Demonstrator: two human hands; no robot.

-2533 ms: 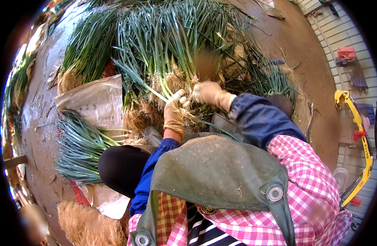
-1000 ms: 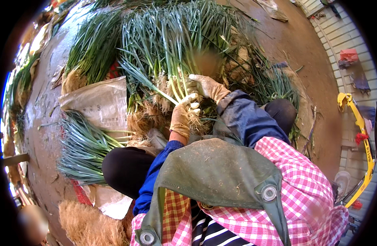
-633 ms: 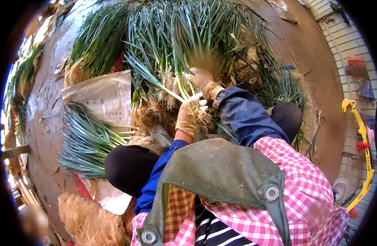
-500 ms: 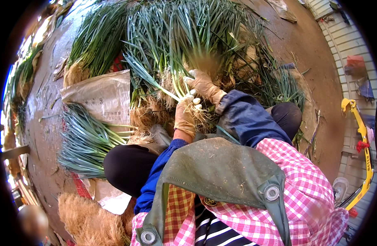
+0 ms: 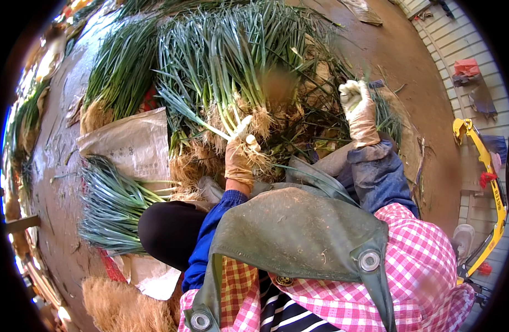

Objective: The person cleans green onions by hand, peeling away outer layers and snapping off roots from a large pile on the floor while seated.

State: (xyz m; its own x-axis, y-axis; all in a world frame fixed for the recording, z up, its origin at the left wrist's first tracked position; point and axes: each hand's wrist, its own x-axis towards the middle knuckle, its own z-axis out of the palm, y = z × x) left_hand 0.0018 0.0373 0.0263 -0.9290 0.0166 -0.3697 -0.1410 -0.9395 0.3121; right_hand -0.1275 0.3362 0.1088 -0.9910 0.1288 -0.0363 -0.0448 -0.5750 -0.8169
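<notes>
My left hand (image 5: 239,161), in a tan glove, is wrapped round the white root ends of a few green onions (image 5: 228,117). Their stalks lean up and away over a large heap of green onions (image 5: 207,52), and stringy roots hang by the fingers. My right hand (image 5: 358,110), gloved in tan with pale fingers, is raised at the heap's right side, clear of the left. Its fingers are curled closed; whether anything thin is in them I cannot make out. A trimmed-looking bunch of green onions (image 5: 113,205) lies by my left knee, roots toward me.
Brown paper sheeting (image 5: 127,141) lies left of the heap, with another onion bunch (image 5: 121,69) beyond it. A pile of tan roots (image 5: 124,304) is at the lower left. A yellow curved bar (image 5: 489,182) stands at the right. My green apron (image 5: 298,232) covers my lap.
My right hand has left the stalks beside my left hand and swung out to the right, its fingers now curled. The left hand keeps its grip on the green onions.
</notes>
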